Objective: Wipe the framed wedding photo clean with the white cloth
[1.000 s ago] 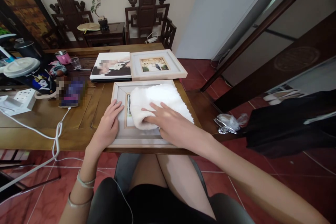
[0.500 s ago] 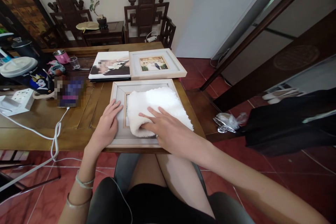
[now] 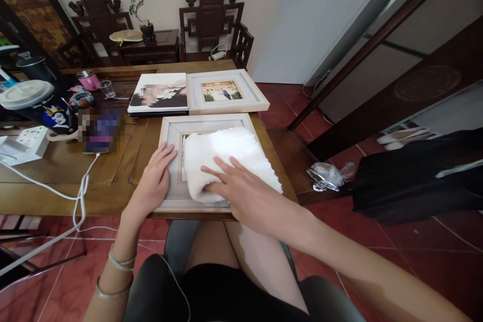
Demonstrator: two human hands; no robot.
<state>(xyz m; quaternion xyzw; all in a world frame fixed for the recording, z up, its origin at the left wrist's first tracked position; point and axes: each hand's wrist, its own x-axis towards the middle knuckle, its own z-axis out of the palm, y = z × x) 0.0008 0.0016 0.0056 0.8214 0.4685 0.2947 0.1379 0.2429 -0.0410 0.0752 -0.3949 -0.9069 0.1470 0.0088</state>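
A light wooden picture frame (image 3: 170, 133) lies flat at the near edge of the wooden table (image 3: 113, 171). A folded white towel (image 3: 230, 153) covers most of its glass. My right hand (image 3: 241, 188) presses flat on the towel's near part, fingers spread. My left hand (image 3: 154, 178) rests palm down on the frame's left border and holds it still.
A second framed photo (image 3: 226, 91) and a photo print (image 3: 159, 93) lie farther back. Left of them are a phone (image 3: 100, 133), a white power strip (image 3: 32, 141) with a cable, a pink cup (image 3: 87, 80), a glass. Dark carved chairs stand behind. A black cloth (image 3: 415, 176) hangs at right.
The towel and my right hand slid a little toward the near right across the frame's glass. My left hand stayed on the frame's left border.
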